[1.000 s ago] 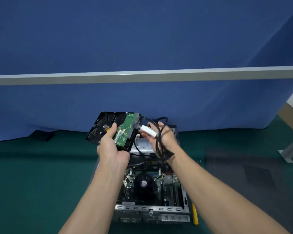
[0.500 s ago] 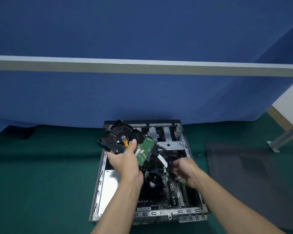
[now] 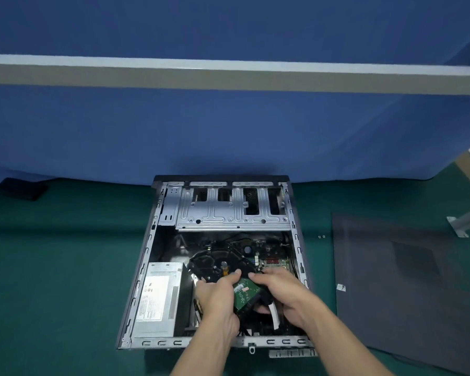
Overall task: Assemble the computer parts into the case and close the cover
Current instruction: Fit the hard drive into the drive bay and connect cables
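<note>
An open computer case lies flat on the green mat, its silver drive cage at the far end. A black hard drive with a green circuit board, underside up, hangs low over the motherboard. My left hand grips the drive's near edge. My right hand closes on the drive's right end, where a black cable with a white connector hangs. A silver power supply fills the case's near left corner.
The dark grey side cover lies flat on the mat, to the right of the case. Two small screws rest between them. A blue partition stands behind. A black object sits far left, a metal bracket far right.
The hard drive has come down from chest height into the case, above the motherboard. My right hand has moved from the cable onto the drive's right end. The view has tilted down.
</note>
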Demonstrator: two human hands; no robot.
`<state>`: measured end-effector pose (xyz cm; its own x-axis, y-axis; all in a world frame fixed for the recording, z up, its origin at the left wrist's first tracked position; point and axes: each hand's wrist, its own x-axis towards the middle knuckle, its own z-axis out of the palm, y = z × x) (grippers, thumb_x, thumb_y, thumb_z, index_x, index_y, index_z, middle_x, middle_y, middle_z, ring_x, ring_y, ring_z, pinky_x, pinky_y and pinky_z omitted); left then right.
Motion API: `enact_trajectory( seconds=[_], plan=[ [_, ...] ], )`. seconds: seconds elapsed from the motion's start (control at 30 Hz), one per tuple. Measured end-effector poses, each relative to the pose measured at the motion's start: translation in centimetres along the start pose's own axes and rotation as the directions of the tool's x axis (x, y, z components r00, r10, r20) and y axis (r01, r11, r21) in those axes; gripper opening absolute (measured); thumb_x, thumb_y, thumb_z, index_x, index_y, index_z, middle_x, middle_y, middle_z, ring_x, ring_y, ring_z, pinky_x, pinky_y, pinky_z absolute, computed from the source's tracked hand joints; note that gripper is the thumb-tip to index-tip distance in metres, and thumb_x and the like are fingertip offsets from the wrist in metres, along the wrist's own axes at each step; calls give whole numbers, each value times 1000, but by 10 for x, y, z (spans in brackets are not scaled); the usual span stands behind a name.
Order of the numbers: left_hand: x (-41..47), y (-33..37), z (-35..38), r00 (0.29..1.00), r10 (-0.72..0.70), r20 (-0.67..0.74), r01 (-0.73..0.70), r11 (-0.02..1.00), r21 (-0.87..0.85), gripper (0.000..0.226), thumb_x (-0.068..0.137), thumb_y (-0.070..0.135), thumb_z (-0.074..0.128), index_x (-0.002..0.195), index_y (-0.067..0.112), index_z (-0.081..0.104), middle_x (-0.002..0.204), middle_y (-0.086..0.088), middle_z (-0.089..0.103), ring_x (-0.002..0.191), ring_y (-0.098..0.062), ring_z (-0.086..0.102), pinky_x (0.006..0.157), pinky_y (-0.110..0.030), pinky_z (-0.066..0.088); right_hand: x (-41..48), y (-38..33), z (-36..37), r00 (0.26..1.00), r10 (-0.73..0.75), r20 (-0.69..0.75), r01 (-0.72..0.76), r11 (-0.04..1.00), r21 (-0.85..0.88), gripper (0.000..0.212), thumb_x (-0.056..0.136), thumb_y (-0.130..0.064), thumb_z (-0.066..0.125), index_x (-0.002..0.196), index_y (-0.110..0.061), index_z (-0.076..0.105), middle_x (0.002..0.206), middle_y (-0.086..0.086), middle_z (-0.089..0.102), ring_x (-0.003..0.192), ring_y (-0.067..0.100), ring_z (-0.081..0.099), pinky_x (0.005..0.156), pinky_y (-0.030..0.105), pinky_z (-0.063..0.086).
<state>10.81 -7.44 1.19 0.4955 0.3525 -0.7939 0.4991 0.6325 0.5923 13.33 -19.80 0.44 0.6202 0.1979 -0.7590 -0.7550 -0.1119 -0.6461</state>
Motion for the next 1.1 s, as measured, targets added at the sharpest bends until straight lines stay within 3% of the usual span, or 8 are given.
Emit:
enact_trajectory(
  seconds=[0.23,0.37,0.47,0.57,0.73,0.87,0.97,1.1],
  plan=[
    [26,-7,18,963,-89,254,27,971,238,53,66,-4,82,110,10,57,92,-18,74,83,-35,72,66,-43,59,0,25,-4,970,15,-241,10,995,102,27,92,-34,60,108,-14,52,94,4,71,75,19,69,58,30,55],
    [42,-2,28,926,-128,355,-28,914,404,98,54,9,92,140,13,44,121,-15,66,115,-38,59,101,-53,45,-6,28,0,975,5,-224,-5,1000,-3,50,91,-50,57,126,-19,41,122,-2,61,91,19,69,71,33,51],
    [53,3,36,894,-167,417,-49,886,460,75,59,7,89,125,13,54,99,-9,75,92,-28,72,76,-39,58,-4,26,-3,970,-16,-241,26,999,36,76,92,-53,53,150,-23,14,151,0,35,134,25,41,108,44,35],
    [61,4,45,882,-184,434,-44,885,464,64,61,8,88,116,17,57,91,-1,76,83,-20,72,58,-32,53,-1,25,-5,963,-15,-269,29,998,49,88,91,-57,49,152,-27,-7,159,-2,15,144,23,23,113,44,24],
    [71,4,59,874,-172,455,-80,872,483,104,56,16,90,144,22,35,126,2,65,119,-20,52,98,-37,38,8,24,-1,926,-53,-373,98,990,102,76,91,-54,53,151,-28,15,148,-3,40,134,22,41,110,42,35],
    [79,6,67,874,-165,457,-70,888,454,127,52,19,91,153,22,14,151,-12,36,135,-29,34,112,-51,19,12,22,5,880,-32,-474,112,984,141,35,90,-45,61,118,-26,51,104,-4,66,95,15,62,76,29,49],
    [83,7,71,863,-191,468,-51,888,458,119,41,23,93,142,14,30,137,-12,50,127,-31,45,112,-54,28,12,25,7,857,24,-515,70,984,163,44,86,-50,64,113,-17,52,102,1,65,94,16,61,69,27,42],
    [87,6,73,871,-193,452,-73,859,507,73,53,20,92,105,8,42,114,-9,58,106,-21,54,96,-42,40,13,27,10,856,67,-513,71,967,245,67,82,-53,66,129,-9,47,121,7,61,113,23,56,96,38,43]
  ],
)
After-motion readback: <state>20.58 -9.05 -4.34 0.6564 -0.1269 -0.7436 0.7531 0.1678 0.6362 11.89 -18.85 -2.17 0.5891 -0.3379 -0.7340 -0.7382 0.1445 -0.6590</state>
